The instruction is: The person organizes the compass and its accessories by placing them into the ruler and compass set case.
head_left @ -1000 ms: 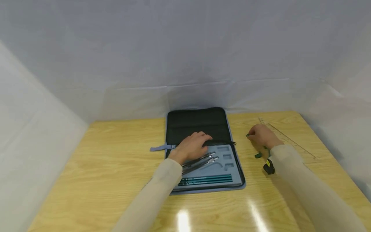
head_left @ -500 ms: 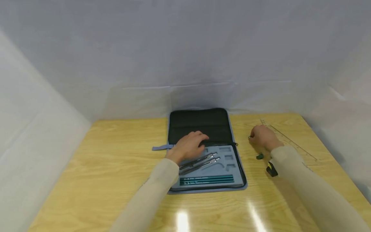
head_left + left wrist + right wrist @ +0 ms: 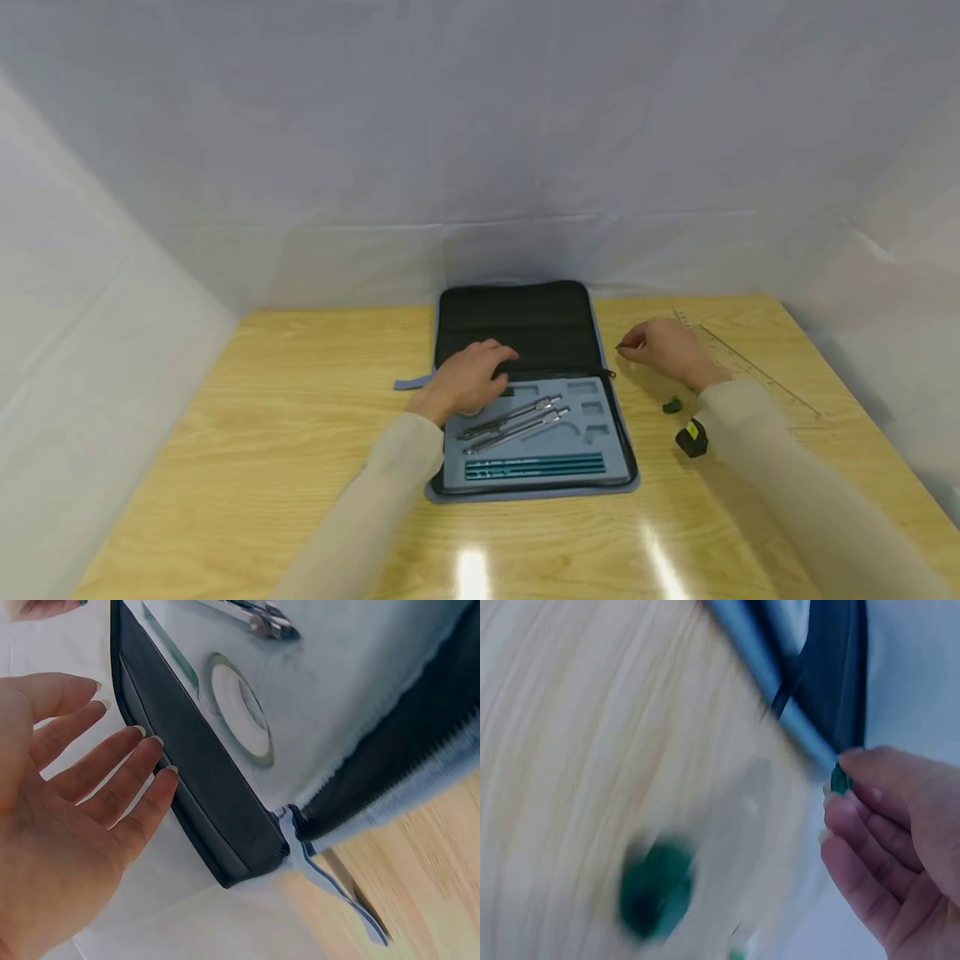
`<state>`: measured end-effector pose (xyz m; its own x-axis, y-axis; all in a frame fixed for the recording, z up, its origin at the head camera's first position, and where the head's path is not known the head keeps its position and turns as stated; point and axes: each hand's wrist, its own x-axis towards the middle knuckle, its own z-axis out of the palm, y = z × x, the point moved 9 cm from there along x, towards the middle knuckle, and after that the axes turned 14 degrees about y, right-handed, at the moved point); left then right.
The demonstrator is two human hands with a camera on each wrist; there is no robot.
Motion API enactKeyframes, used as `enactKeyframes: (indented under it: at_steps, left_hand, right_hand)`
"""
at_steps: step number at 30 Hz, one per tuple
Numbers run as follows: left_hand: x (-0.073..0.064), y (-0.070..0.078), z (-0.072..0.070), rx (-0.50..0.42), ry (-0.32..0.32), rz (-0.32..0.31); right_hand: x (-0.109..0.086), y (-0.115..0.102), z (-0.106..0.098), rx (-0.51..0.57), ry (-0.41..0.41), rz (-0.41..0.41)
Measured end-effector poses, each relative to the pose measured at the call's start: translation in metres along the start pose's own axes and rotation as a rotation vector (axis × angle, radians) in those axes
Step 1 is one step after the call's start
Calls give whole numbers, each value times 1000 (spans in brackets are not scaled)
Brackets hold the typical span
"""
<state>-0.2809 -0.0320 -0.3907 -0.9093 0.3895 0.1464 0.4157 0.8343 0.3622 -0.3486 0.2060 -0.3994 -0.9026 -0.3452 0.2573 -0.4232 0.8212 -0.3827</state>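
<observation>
An open zip case (image 3: 517, 310) lies on the table, its black lid spread toward the back wall. Its grey-blue foam tray (image 3: 558, 389) holds two metal compasses (image 3: 517, 421) and several green pencils (image 3: 534, 466). Over the case's left side is my left hand (image 3: 467, 377), fingers spread and holding nothing. Below that hand in the foam sits a white ring with a green rim (image 3: 240, 709). Just right of the case, my right hand (image 3: 667, 346) pinches a small green piece (image 3: 840, 780) between thumb and fingertips. The piece is partly hidden by the fingers.
Another small green object (image 3: 672, 406) lies on the wooden table below my right wrist, blurred in the right wrist view. A clear set square (image 3: 757, 371) lies to the right. Beside the right sleeve is a black block with a yellow mark (image 3: 692, 439). White sheets stand behind.
My right hand has moved left toward the case with the small green piece. My left hand has shifted left, uncovering more of the compasses and foam.
</observation>
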Motion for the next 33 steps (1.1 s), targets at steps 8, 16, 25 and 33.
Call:
enactKeyframes:
  at_steps: [8, 16, 25, 33]
  left_hand:
    - [-4, -8, -3, 1, 16, -2]
    - [-8, -18, -5, 21, 22, -20]
    - [-14, -26, -7, 32, 52, -19]
    - [-17, -29, -6, 22, 71, -10]
  right_hand:
    - [6, -72, 25, 82, -65, -170]
    - [7, -114, 48, 81, -130, -229]
    - [7, -124, 65, -10, -151, -302]
    - [5, -124, 70, -16, -182, -324]
